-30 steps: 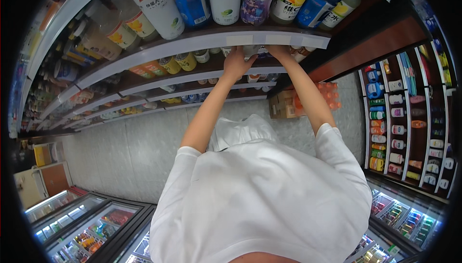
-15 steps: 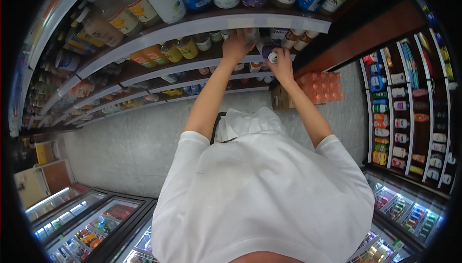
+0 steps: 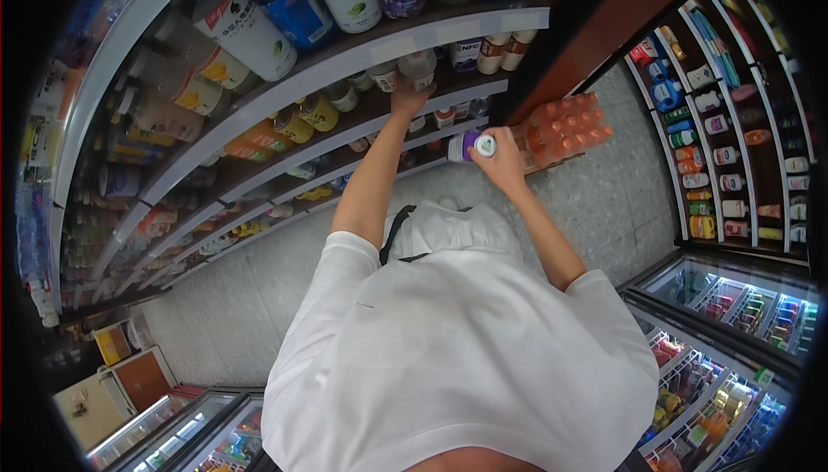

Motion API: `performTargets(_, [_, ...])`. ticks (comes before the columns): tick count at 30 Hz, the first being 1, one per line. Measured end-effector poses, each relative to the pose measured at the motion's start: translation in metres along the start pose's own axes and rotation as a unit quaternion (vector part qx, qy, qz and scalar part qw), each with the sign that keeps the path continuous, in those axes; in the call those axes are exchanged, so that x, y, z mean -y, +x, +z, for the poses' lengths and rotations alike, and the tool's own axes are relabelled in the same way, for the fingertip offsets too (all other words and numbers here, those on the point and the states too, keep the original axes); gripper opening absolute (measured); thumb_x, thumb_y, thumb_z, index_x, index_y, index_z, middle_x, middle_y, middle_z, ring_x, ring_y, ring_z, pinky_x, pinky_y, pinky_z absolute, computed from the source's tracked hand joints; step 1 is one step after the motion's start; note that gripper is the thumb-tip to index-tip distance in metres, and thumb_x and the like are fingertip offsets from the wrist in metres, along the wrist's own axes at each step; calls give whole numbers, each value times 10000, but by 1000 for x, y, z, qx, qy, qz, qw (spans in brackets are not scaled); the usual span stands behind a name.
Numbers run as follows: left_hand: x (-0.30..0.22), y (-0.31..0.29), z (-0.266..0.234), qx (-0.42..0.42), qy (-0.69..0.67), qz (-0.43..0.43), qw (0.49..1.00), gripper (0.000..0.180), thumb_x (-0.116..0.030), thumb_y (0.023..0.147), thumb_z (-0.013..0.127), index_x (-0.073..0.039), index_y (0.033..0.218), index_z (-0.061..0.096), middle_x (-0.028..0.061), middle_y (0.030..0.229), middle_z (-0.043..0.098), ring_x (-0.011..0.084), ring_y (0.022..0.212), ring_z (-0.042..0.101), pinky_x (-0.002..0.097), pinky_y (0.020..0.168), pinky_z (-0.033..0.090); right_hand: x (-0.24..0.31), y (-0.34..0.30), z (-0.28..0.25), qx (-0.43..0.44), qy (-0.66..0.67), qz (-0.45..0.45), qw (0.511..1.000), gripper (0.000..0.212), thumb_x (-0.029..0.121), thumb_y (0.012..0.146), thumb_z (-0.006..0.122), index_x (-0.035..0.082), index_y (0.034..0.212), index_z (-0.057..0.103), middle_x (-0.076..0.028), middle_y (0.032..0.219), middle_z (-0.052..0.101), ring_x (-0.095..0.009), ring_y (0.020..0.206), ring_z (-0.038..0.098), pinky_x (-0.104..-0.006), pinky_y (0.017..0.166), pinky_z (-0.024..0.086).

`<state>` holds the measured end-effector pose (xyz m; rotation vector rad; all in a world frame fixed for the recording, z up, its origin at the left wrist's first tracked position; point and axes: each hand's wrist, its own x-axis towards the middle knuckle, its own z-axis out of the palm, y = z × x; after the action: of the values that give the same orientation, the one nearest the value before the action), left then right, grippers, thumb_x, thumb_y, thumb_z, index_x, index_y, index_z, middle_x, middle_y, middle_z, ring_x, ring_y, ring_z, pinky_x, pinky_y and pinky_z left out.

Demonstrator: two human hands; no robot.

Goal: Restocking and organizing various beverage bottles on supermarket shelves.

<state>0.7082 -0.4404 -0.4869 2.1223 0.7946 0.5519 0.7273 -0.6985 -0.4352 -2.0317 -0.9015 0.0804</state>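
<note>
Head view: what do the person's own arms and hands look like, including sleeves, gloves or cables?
The person wears a loose white fabric T-shirt with plain short sleeves ending near the elbows. The left hand and right hand show no gloves, watch or cables; part of the left is hidden.

The left arm reaches forward, almost straight, its bare forearm [image 3: 371, 183] leading to a left hand [image 3: 410, 97] whose fingertips are mostly hidden. The right arm angles inward from a bent elbow [image 3: 569, 275], and the right hand [image 3: 504, 157], lower and nearer the torso, has its fingers curled in a grip.
</note>
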Motion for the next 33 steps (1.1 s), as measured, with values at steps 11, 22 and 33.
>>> performTargets(11, [-37, 21, 39, 62, -58, -108, 991, 939, -559, 721, 669, 41, 1335, 287, 290, 1236, 513, 393, 1167, 506, 407, 953, 431, -6, -40, -5, 60, 14, 53, 997, 361, 159, 659, 758, 34, 930, 555, -138, 951, 523, -348, 880, 566, -405, 742, 469])
performTargets(22, [-5, -10, 5, -43, -61, 22, 997, 439, -286, 766, 688, -22, 1097, 572, 161, 848, 672, 369, 858, 640, 429, 756, 507, -3, -31, -13, 100, 7, 47, 994, 347, 129, 666, 760, 15, 929, 564, -129, 931, 537, -310, 855, 561, -357, 747, 461])
performTargets(33, [-22, 5, -82, -170, 110, 99, 974, 409, -372, 748, 721, -81, 1026, 652, 131, 949, 660, 335, 890, 620, 407, 762, 482, 19, 11, 15, 167, 26, -34, 985, 375, 160, 673, 744, 40, 971, 551, -135, 996, 519, -357, 898, 577, -413, 749, 472])
